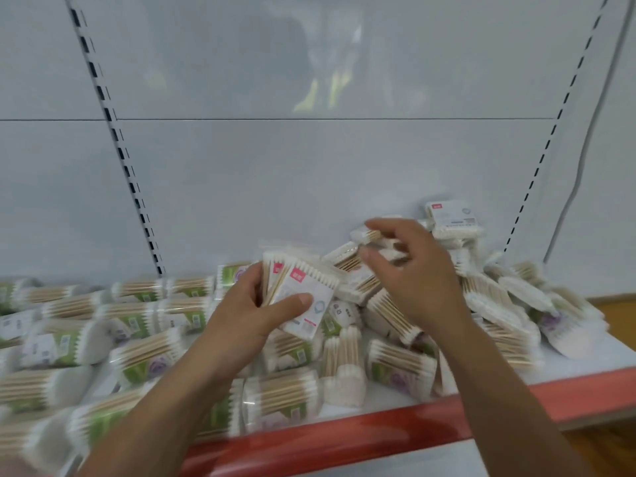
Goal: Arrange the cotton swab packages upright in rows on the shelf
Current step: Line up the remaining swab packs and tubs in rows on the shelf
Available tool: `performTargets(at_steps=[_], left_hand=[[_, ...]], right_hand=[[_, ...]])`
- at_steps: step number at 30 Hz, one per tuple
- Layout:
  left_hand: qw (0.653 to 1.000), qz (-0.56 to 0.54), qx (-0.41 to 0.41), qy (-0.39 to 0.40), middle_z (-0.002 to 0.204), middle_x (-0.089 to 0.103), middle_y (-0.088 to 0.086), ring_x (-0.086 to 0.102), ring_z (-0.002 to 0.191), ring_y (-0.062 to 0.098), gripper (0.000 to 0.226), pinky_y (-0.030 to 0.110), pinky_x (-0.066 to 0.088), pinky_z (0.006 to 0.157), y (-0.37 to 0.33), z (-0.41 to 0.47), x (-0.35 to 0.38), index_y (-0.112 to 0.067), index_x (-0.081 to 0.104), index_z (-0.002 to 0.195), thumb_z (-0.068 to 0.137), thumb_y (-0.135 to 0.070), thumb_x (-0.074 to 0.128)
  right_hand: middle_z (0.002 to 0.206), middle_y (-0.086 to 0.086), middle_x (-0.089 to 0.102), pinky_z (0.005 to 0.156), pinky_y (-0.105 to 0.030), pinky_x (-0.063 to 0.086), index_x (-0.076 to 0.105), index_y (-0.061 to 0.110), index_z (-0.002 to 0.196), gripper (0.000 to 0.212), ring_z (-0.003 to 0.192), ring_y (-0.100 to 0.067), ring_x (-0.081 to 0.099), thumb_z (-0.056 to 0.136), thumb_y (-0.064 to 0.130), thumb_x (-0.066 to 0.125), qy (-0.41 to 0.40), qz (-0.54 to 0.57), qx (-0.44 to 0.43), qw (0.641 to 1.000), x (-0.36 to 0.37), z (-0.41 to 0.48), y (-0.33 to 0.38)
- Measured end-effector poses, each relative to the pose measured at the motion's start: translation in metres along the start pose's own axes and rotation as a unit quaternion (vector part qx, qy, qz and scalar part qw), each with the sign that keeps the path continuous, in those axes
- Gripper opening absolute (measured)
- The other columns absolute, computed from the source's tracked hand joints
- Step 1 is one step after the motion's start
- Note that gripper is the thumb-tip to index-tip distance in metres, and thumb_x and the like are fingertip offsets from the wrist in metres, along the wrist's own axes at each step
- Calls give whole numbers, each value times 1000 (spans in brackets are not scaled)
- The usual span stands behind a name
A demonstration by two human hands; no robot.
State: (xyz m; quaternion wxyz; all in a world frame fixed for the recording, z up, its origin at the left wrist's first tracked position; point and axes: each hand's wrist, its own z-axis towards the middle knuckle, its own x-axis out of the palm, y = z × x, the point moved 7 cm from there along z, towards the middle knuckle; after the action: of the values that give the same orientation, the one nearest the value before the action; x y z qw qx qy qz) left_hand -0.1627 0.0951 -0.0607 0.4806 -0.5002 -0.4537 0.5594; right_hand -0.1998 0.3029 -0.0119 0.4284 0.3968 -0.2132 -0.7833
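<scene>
packages (299,299) on the shelf (344,438)
left hand (241,315) holds several, right hand (416,273) pinches one; probably light, slippery: grip flat sides.

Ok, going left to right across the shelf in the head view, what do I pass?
Green-labelled packages lying flat → left hand → pink-labelled packs it grips → white pack → right hand pinching it → rear stack → loose pile far right.

White shelf (585,364), red front edge; swab packages (144,356) heaped flat.
</scene>
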Motion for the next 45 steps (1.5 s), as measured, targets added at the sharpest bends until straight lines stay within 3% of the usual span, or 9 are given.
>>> performTargets(at_steps=[2, 5, 7, 10, 19, 24, 31, 36, 45], left_hand=[[1000, -14, -3, -15, 102, 77, -1, 73, 95, 16, 31, 37, 54, 90, 1, 0, -3, -17, 63, 114, 85, -15, 73], [999, -21, -11, -22, 104, 76, 0, 73, 96, 17, 33, 39, 54, 92, 4, 0, -3, -16, 63, 116, 85, -18, 73], [999, -30, -12, -24, 105, 76, 0, 73, 96, 17, 33, 36, 53, 88, 3, -1, -3, -17, 64, 117, 85, -18, 72], [998, -45, -14, -37, 104, 76, 0, 73, 96, 18, 31, 33, 52, 84, 2, -3, -4, -17, 64, 116, 85, -16, 72], [996, -54, -13, -65, 101, 77, 1, 73, 95, 18, 29, 36, 53, 89, 2, -18, 5, -14, 64, 114, 86, -12, 71], [994, -79, -16, -80, 102, 77, 2, 73, 95, 18, 29, 29, 53, 82, -1, -23, 8, -13, 65, 114, 86, -11, 69], [984, -116, -16, -134, 103, 77, 3, 74, 93, 19, 42, 33, 51, 82, 0, -37, -6, -13, 66, 113, 72, -22, 71], [976, -118, -5, -181, 107, 76, 6, 73, 99, 23, 43, 39, 51, 87, 0, -65, -42, -12, 66, 114, 73, -20, 71], [956, -117, -6, -270, 110, 76, 3, 72, 102, 21, 42, 36, 50, 87, 13, -181, -171, -15, 65, 118, 76, -15, 70]], right_hand=[[129, 13, 54, 98, -20, 32, 59, 32, 127, 39, 120, -9, 46, 90, 25, 67, 17, -145, -21, 989, -8, 28, -4], [128, 6, 52, 87, -27, 39, 58, 29, 130, 38, 114, -13, 50, 92, 28, 62, 44, -272, 5, 961, -7, 59, -17], [121, 5, 60, 85, -32, 42, 56, 31, 131, 38, 106, -16, 57, 95, 43, 56, 63, -295, 47, 952, -6, 68, -24], [122, 0, 65, 88, -35, 41, 53, 32, 135, 47, 114, -24, 57, 95, 56, 46, 120, -333, 79, 932, 2, 70, -36], [108, 0, 70, 78, -31, 39, 67, 30, 117, 36, 104, -23, 61, 97, 52, 46, 102, -350, 28, 931, 7, 72, -31], [113, 2, 64, 83, -34, 45, 58, 35, 127, 36, 103, -23, 61, 93, 49, 56, 57, -288, 15, 956, -4, 64, -32], [92, 18, 62, 69, -22, 49, 59, 38, 98, 21, 77, 1, 67, 89, 23, 70, 9, 10, 14, 1000, -15, 38, -21], [91, 9, 69, 74, -46, 59, 54, 31, 85, 27, 78, -12, 72, 83, 15, 76, 40, 217, 59, 974, 9, 6, 5], [72, 6, 74, 59, -24, 55, 44, 12, 81, 31, 69, -11, 72, 80, 3, 74, 143, 347, 112, 920, 112, -95, 114]])
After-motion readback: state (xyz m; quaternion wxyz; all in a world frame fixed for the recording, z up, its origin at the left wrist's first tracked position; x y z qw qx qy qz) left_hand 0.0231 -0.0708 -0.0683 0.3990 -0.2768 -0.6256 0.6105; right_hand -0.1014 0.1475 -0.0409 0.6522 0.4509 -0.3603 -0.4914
